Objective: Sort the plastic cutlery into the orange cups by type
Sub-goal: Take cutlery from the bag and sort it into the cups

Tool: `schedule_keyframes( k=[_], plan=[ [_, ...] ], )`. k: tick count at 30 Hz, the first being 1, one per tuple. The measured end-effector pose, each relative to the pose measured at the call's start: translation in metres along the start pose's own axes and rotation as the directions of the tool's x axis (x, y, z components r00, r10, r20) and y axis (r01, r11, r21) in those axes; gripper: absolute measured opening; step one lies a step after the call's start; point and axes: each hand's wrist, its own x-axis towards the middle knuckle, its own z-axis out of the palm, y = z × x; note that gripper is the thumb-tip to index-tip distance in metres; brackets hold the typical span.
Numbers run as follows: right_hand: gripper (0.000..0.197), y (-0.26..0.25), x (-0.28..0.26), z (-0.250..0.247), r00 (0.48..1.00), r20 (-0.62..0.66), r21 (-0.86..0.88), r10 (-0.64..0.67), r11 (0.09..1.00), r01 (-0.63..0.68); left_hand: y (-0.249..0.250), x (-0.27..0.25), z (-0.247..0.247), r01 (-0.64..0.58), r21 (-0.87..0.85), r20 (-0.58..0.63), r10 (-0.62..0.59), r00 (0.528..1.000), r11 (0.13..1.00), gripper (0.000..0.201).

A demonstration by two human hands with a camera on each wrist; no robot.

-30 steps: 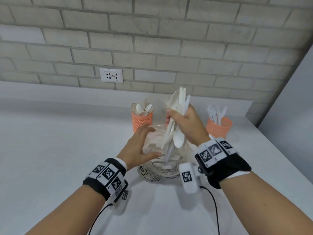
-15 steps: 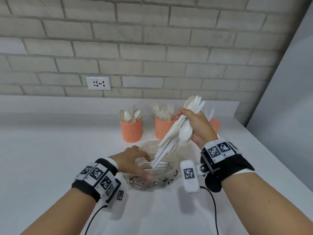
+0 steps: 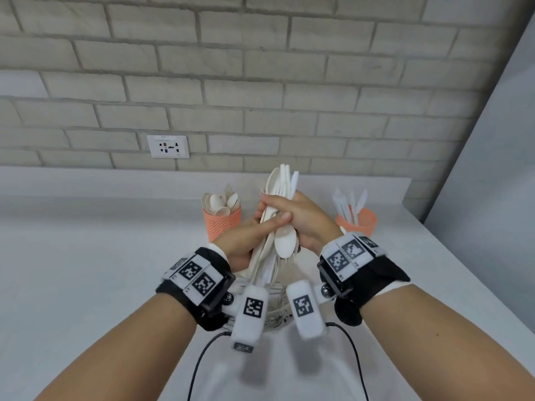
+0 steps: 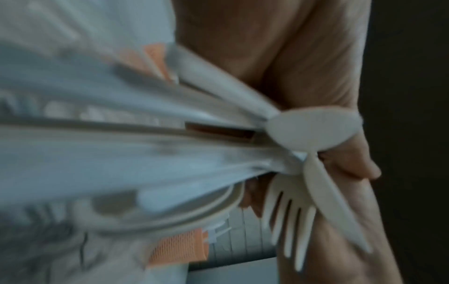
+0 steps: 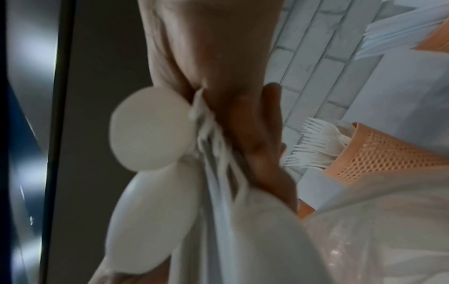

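The left hand (image 3: 246, 241), which lay low on the clear plastic bag (image 3: 275, 311) half a second ago, is now up at the bundle of white plastic cutlery (image 3: 279, 215), its thumb stretched across the front and its fingers wrapped around the far side. The right hand (image 3: 304, 224) keeps its curled grip on the same bundle from the other side, so both hands clasp it together, held upright above the bag and in front of the orange cups. The view has also shifted, so the wall socket (image 3: 168, 146) sits further left than before.

The spoon cup (image 3: 221, 224) stands on the white counter (image 3: 86, 270) left of the hands, the knife cup (image 3: 359, 224) to their right. The fork cup (image 5: 379, 153) is hidden behind the hands in the head view and shows only from the right wrist, forks standing in it. The bag is mostly covered by the wrist cameras and forearms. The left wrist view is heavily blurred; only a fork (image 4: 289, 221) and a spoon bowl (image 4: 313, 128) against the palm read clearly. How many pieces are in the bundle cannot be counted
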Motion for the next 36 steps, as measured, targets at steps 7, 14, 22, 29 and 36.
schedule_keyframes(
  k=[7,14,22,29,36],
  plan=[
    [0.014,-0.007,0.005,-0.001,0.982,0.129,-0.478,0.140,0.876,-0.063,-0.020,0.005,-0.008,0.032,-0.149,0.042,-0.026,0.999,0.988,0.016],
    [0.058,0.009,0.012,-0.013,0.988,0.050,-0.524,0.149,0.846,-0.101,-0.010,0.018,-0.014,-0.139,-0.381,-0.138,0.093,0.986,0.914,0.021],
    [0.014,0.034,-0.009,-0.036,0.905,0.323,-0.360,0.277,0.920,-0.153,-0.005,0.033,-0.054,-0.325,-0.581,-0.423,0.064,0.904,0.746,0.016],
    [0.027,0.032,-0.011,-0.051,0.896,0.318,-0.420,0.311,0.893,-0.161,-0.007,0.033,-0.054,-0.359,-0.660,-0.451,0.034,0.892,0.660,0.009],
    [0.012,0.035,-0.017,-0.058,0.935,0.151,-0.546,0.320,0.816,-0.191,-0.010,0.034,-0.052,-0.385,-0.657,-0.494,0.015,0.869,0.648,0.011]
  ],
)
